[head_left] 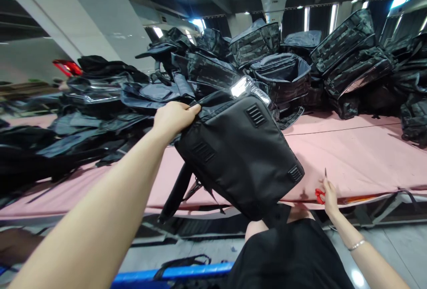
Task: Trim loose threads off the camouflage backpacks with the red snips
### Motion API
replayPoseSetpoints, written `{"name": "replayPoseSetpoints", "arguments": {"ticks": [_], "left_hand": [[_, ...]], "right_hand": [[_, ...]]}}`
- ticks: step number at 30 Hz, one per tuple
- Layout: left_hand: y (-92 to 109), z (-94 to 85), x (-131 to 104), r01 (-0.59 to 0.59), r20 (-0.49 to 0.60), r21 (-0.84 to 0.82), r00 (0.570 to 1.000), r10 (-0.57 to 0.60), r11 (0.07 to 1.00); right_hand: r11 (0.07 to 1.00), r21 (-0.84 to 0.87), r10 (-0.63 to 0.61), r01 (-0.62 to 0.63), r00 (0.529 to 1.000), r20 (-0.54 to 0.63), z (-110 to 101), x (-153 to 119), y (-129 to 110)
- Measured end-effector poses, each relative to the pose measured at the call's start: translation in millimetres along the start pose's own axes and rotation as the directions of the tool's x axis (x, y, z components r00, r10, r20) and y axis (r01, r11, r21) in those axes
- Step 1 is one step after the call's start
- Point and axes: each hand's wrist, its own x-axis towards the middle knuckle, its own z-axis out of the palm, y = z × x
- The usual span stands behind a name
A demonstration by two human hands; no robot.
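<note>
A black backpack (242, 151) hangs tilted over the table's front edge, its smooth dark panel with ribbed rubber patches facing me. My left hand (175, 118) is closed on its upper left edge. One dark strap dangles below the bag on the left. Out to the right, my right hand (329, 195) is closed round a pair of scissors (320, 195) with red handles, the blade pointing up. The scissors are apart from the backpack. What lies behind the bag is hidden.
Camouflage backpacks (280, 75) are heaped along the back of the pink-covered table (350, 146). More dark bags (83, 138) lie at left. Below is a blue bar (180, 272) with a strap over it. Another person's hand (20, 244) shows at lower left.
</note>
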Motion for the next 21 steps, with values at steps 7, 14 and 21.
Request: {"name": "replayPoseSetpoints", "arguments": {"ticks": [7,14,21], "left_hand": [[50.1,0.8,-9.7,-0.107,0.050,0.068,0.993,0.104,0.992],[95.6,14.4,-22.7,-0.199,0.046,0.118,0.980,0.195,0.973],[101.1,20.8,-22.5,-0.234,0.042,0.167,0.972,0.231,0.958]], "right_hand": [[0.665,-0.112,-0.730,0.738,0.674,0.111,50.8,-55.8,-92.7],[0.457,-0.078,-0.825,0.886,0.455,0.336,134.8,-90.1,-144.5],[0.517,-0.105,-0.812,0.850,0.525,0.253,160.5,-81.1,-149.6]]}}
